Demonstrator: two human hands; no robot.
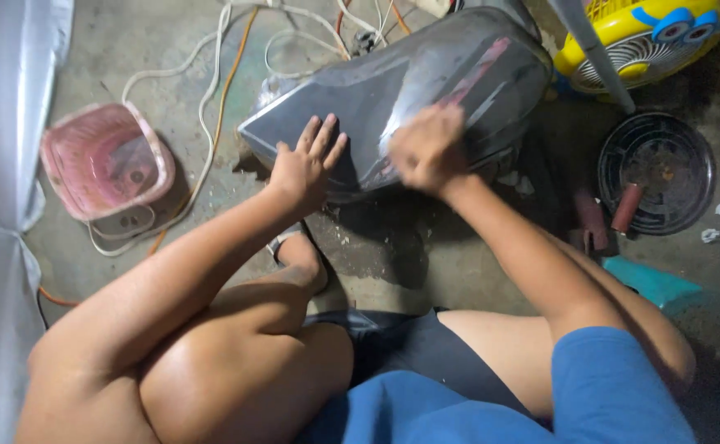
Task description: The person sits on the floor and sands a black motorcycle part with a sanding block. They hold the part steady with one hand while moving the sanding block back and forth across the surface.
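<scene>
The dark grey bodywork panel [393, 90], seemingly a curved vehicle fairing, lies on the concrete floor [163, 90] in front of the seated person, tilted with its glossy side up. Its surface looks uneven: dull and scuffed over the middle, with pale rubbed streaks and a reddish patch near the far right end, so the rubbing appears partly done, with much of the shell not yet evened out. The left hand [304, 164] rests flat on the nearer left part of the panel, fingers spread, grip open, steadying it. The right hand [427, 148] is blurred over the panel's middle, pressed down on it; whether its grip is closed on a small pad or sheet cannot be told. A pink plastic basket [105, 160] sits well to the left among white and orange cables [212, 90]. To the right lie a round dark fan grille [656, 173] and a yellow fan [648, 33].
</scene>
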